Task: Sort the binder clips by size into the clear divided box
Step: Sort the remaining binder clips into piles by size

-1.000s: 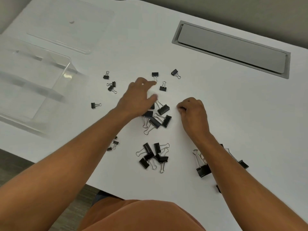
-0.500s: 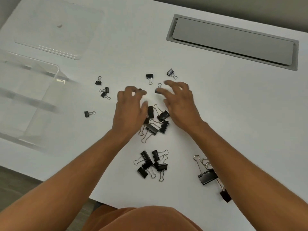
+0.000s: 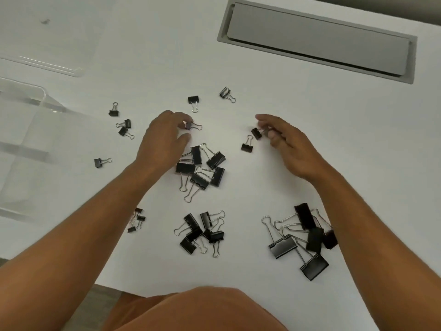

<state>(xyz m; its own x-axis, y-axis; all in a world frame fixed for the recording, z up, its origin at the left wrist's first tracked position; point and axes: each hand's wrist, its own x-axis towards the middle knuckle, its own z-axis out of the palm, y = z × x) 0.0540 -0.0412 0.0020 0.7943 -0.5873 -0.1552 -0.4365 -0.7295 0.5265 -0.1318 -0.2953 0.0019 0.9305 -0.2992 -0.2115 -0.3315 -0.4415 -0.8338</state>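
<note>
Black binder clips of several sizes lie scattered on the white table [image 3: 310, 144]. My left hand [image 3: 162, 139] pinches a small clip [image 3: 189, 125] between thumb and fingers. My right hand [image 3: 288, 144] pinches another small clip [image 3: 256, 133] by its wire handles, just above a loose small clip [image 3: 247, 146]. Between my hands lies a pile of medium clips [image 3: 202, 168]. A second pile of medium clips [image 3: 202, 231] lies nearer me, and large clips [image 3: 307, 240] lie by my right forearm. The clear divided box [image 3: 21, 139] stands at the left.
A clear lid [image 3: 55, 65] lies at the far left. A grey cable hatch [image 3: 317, 39] is set into the table at the back right. Small clips [image 3: 125, 129] lie near the box, tiny ones [image 3: 137, 219] by my left forearm. The table's front edge is close.
My hands have drawn apart. The right hand moved right and lifted a small clip by its handles; the left hand closed its fingers on another small clip.
</note>
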